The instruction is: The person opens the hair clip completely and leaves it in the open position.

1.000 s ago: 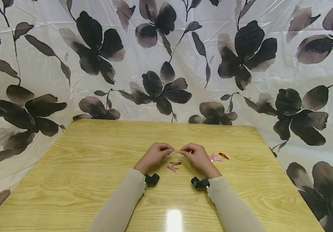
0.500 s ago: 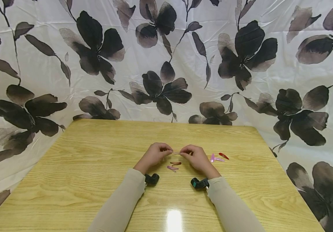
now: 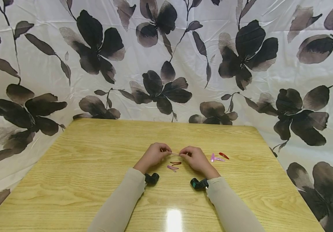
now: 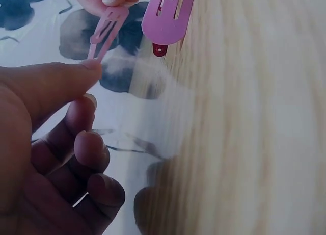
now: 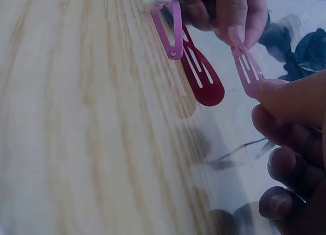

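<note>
Between my two hands is a pale pink snap hair clip (image 3: 175, 154). My left hand (image 3: 155, 154) pinches its narrow end between thumb and index finger, as the left wrist view shows. At the wide, rounded end of the clip (image 5: 248, 72), my right hand (image 3: 195, 158) pinches with thumb and index finger. The other fingers of both hands are loosely curled. Just below the hands, a dark red hair clip (image 3: 176, 163) lies on the table, with a pink-purple hair clip (image 3: 172, 168) in front of it, its two parts sprung apart.
To the right of my right hand lie two pink hair clips (image 3: 213, 157) close together, and a red hair clip (image 3: 223, 156) behind them. The wooden table (image 3: 97, 180) reaches back to a white floral cloth (image 3: 195, 96). Each wrist carries a black camera mount (image 3: 152, 179).
My right hand has shifted slightly down toward me, and the held clip's right end sits a little lower. Both hands keep their pinch; the clips on the table have not moved.
</note>
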Tool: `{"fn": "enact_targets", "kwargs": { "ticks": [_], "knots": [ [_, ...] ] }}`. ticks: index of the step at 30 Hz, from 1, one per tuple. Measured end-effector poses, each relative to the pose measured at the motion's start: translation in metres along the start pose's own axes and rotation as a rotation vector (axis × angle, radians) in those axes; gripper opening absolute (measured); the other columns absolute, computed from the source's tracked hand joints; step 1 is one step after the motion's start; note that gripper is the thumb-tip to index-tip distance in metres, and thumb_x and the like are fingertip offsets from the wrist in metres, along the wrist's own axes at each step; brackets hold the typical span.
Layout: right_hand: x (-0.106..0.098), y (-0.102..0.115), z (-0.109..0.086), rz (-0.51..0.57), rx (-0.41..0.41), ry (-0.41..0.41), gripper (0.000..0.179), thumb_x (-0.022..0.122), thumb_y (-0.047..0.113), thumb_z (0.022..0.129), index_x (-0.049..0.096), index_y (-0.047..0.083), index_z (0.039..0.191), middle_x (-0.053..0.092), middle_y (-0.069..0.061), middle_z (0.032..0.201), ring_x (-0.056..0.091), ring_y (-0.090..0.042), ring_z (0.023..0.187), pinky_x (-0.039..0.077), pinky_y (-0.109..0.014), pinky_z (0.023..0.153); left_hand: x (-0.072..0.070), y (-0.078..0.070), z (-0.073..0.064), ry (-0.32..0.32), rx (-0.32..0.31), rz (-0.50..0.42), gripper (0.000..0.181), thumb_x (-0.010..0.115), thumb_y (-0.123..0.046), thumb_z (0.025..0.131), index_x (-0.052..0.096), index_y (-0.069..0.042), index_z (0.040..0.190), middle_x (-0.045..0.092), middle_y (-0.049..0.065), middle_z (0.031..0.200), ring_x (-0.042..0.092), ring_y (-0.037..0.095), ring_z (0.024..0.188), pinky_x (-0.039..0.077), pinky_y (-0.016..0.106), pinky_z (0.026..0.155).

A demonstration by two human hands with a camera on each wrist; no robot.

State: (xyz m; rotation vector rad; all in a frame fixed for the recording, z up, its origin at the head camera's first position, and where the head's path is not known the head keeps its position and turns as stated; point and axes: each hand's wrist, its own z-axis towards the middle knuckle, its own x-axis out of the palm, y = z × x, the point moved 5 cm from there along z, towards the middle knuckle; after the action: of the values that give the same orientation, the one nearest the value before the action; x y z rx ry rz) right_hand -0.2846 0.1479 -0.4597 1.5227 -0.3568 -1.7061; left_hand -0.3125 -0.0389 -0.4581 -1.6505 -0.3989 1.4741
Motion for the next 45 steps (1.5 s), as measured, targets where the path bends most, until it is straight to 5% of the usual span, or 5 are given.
{"fn": "enact_targets", "kwargs": {
  "ticks": [21, 45],
  "knots": [
    [0.007, -0.001, 0.002, -0.036, -0.013, 0.054, 0.011, 0.063, 0.022, 0.095, 0.073, 0.022, 0.097, 0.069, 0.005, 0.101, 0.063, -0.013, 0.094, 0.050, -0.037, 0.086, 0.002, -0.003, 0.002, 0.014, 0.000, 0.146, 0.007, 0.067, -0.021, 0.091, 0.074, -0.019, 0.088, 0.060, -0.004, 0.074, 0.051, 0.013, 0.067, 0.043, 0.028, 0.062],
    [0.013, -0.002, 0.001, -0.067, -0.001, 0.072, 0.010, 0.064, 0.022, 0.094, 0.074, 0.022, 0.093, 0.068, 0.006, 0.096, 0.060, -0.009, 0.087, 0.049, -0.032, 0.081, 0.006, 0.002, 0.000, 0.041, -0.035, 0.166, 0.007, 0.067, -0.020, 0.091, 0.074, -0.019, 0.087, 0.062, -0.004, 0.076, 0.052, 0.012, 0.066, 0.043, 0.028, 0.063]
  ]
}}
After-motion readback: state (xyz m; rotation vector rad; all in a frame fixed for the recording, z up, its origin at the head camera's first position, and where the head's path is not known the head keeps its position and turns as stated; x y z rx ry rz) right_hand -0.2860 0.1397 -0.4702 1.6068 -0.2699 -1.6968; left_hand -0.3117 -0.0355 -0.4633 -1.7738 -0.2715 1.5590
